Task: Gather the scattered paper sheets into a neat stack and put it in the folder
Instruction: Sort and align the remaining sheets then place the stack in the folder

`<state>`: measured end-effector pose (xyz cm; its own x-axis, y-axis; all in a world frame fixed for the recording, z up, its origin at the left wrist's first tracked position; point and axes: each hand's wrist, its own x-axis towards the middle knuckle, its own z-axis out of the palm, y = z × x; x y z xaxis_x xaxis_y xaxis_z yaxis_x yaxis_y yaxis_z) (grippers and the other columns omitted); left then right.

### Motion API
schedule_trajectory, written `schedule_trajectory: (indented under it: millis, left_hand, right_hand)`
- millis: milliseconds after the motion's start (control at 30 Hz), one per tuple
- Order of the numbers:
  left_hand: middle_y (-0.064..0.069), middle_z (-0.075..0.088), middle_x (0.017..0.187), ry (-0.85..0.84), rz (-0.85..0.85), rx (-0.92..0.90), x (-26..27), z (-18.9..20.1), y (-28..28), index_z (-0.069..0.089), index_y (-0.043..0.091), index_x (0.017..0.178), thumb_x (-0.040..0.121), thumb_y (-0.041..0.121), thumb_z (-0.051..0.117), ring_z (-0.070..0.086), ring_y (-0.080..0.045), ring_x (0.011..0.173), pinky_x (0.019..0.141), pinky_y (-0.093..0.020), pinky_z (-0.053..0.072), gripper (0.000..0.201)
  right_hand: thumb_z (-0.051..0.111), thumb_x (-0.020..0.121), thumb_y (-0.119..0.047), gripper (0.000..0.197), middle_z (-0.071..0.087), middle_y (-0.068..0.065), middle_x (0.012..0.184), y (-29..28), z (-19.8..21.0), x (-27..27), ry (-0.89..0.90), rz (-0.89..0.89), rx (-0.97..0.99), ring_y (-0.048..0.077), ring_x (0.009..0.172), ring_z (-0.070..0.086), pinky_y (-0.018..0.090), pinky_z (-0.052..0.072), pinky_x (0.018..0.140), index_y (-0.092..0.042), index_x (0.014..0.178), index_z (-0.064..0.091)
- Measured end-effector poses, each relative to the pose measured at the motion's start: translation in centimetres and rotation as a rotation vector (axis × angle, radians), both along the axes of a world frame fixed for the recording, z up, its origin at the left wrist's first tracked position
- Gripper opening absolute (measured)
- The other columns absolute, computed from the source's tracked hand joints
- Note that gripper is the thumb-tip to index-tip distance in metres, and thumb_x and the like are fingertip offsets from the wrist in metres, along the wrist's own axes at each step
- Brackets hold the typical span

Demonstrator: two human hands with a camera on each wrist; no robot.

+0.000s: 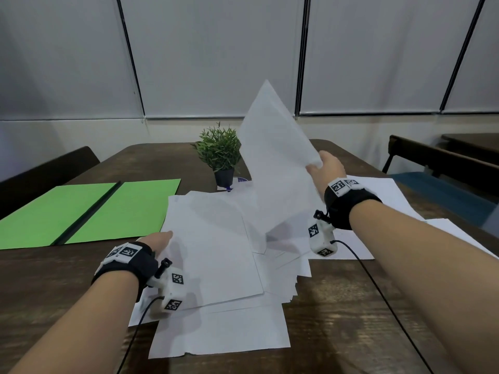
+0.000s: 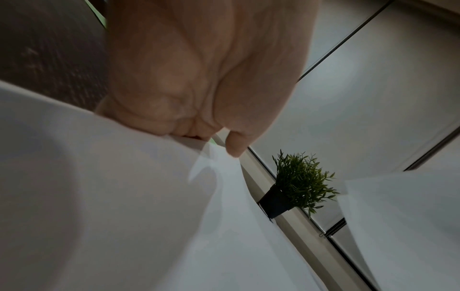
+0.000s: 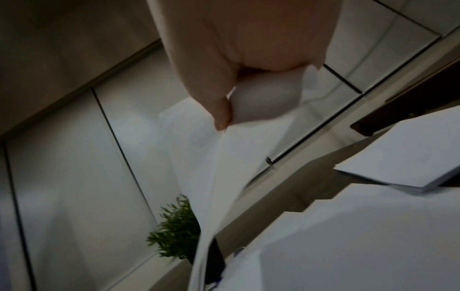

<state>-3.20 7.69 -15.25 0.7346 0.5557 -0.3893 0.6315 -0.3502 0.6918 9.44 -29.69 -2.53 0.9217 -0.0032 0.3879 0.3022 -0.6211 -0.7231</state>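
Several white paper sheets (image 1: 216, 255) lie in a loose overlapping pile on the brown table (image 1: 351, 306). My left hand (image 1: 158, 242) grips the left edge of the top sheets of the pile (image 2: 124, 196), thumb on top. My right hand (image 1: 324, 164) pinches a lifted sheet (image 1: 275, 157) by its right edge and holds it upright above the pile; in the right wrist view the thumb (image 3: 219, 110) presses on that sheet (image 3: 211, 157). An open green folder (image 1: 89, 211) lies flat at the left, with a dark spine down its middle.
A small potted plant (image 1: 220, 155) stands behind the pile, close to the lifted sheet. More sheets (image 1: 399, 201) lie under and beyond my right forearm. A dark chair back (image 1: 48, 174) is at the left, another table and bench (image 1: 445, 155) at the right.
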Motion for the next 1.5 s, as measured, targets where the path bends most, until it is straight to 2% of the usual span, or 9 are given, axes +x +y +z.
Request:
schedule_trajectory:
  millis: [233, 533, 633, 700, 800, 967, 1067, 1267, 1500]
  left_hand:
    - [-0.014, 0.057, 0.131, -0.067, 0.136, -0.145, 8.7, -11.8, 12.2, 0.056, 0.022, 0.129, 0.019, 0.108, 0.022, 0.061, -0.038, 0.109, 0.099, -0.050, 0.044, 0.144]
    - [-0.007, 0.052, 0.136, 0.050, -0.009, -0.060, 2.6, -3.0, 3.6, 0.051, 0.018, 0.131, 0.053, 0.093, 0.052, 0.055, -0.029, 0.118, 0.102, -0.039, 0.042, 0.108]
    - [-0.009, 0.060, 0.090, 0.171, -0.114, 0.088, -0.7, 1.5, -1.8, 0.056, 0.008, 0.109, 0.081, 0.060, 0.061, 0.057, -0.021, 0.079, 0.074, -0.027, 0.043, 0.060]
    - [-0.010, 0.062, 0.104, 0.199, -0.150, 0.182, -1.2, 2.4, -2.9, 0.055, 0.004, 0.124, 0.091, 0.051, 0.054, 0.059, -0.024, 0.092, 0.078, -0.028, 0.044, 0.057]
    - [-0.015, 0.047, 0.141, 0.100, -0.182, 0.272, -1.7, 2.4, -3.9, 0.040, 0.003, 0.139, 0.103, 0.030, 0.035, 0.046, -0.027, 0.128, 0.098, -0.029, 0.038, 0.045]
    - [-0.016, 0.062, 0.116, -0.306, -0.031, 0.030, -2.5, 0.3, -3.2, 0.050, 0.001, 0.115, 0.080, 0.013, 0.071, 0.061, -0.030, 0.102, 0.089, -0.036, 0.049, 0.042]
    - [-0.011, 0.064, 0.113, -0.545, -0.091, -0.162, -4.0, 2.0, -5.3, 0.051, 0.008, 0.114, 0.087, -0.002, 0.061, 0.063, -0.026, 0.098, 0.089, -0.038, 0.050, 0.030]
    - [-0.011, 0.062, 0.121, -0.917, -0.170, -0.198, -4.4, 7.5, -8.2, 0.049, 0.008, 0.120, 0.089, -0.007, 0.056, 0.062, -0.021, 0.103, 0.097, -0.041, 0.048, 0.036]
    - [0.002, 0.055, 0.127, -1.137, -0.214, -0.005, -2.7, 12.6, -11.8, 0.036, 0.016, 0.136, 0.094, 0.012, 0.056, 0.054, -0.009, 0.114, 0.101, -0.026, 0.041, 0.046]
  right_hand:
    - [0.064, 0.089, -0.022, 0.032, 0.065, 0.012, 0.114, 4.3, -2.2, -2.5, 0.085, 0.153, 0.092, 0.029, 0.103, 0.062, 0.027, 0.043, 0.078, -0.004, 0.115, 0.060]
    - [0.054, 0.093, -0.046, 0.061, 0.048, 0.013, 0.140, 9.9, -10.9, -4.9, 0.539, 0.344, -0.404, 0.031, 0.126, 0.048, 0.033, 0.038, 0.102, -0.005, 0.137, 0.043]
    - [0.060, 0.087, -0.052, 0.047, 0.062, 0.010, 0.106, 10.3, -11.1, -5.0, 0.605, 0.417, -0.551, 0.028, 0.096, 0.057, 0.033, 0.047, 0.086, -0.008, 0.104, 0.057]
    - [0.063, 0.085, -0.051, 0.043, 0.055, 0.006, 0.078, 10.2, -10.6, -5.3, 0.634, 0.450, -0.567, 0.028, 0.080, 0.054, 0.033, 0.048, 0.075, -0.010, 0.081, 0.050]
    - [0.065, 0.084, -0.051, 0.046, 0.054, 0.009, 0.073, 9.3, -10.1, -5.3, 0.676, 0.436, -0.475, 0.028, 0.072, 0.055, 0.037, 0.051, 0.073, -0.008, 0.079, 0.050]
    - [0.060, 0.087, -0.054, 0.060, 0.059, 0.011, 0.092, 7.0, -9.4, -5.5, 0.649, 0.377, -0.310, 0.025, 0.064, 0.054, 0.030, 0.047, 0.060, -0.002, 0.118, 0.055]
    - [0.060, 0.082, -0.062, 0.083, 0.053, 0.007, 0.128, 6.4, -9.0, -5.4, 0.626, 0.393, -0.106, 0.024, 0.101, 0.060, 0.033, 0.054, 0.075, -0.010, 0.143, 0.036]
    - [0.073, 0.083, -0.029, 0.059, 0.064, 0.009, 0.119, 6.4, -4.5, -5.4, 0.404, 0.409, 0.474, 0.024, 0.105, 0.064, 0.044, 0.055, 0.088, -0.010, 0.130, 0.042]
    - [0.057, 0.081, -0.006, 0.038, 0.068, 0.003, 0.112, 7.1, 1.9, -6.0, 0.026, 0.492, 0.503, 0.021, 0.104, 0.066, 0.043, 0.052, 0.094, -0.023, 0.115, 0.053]
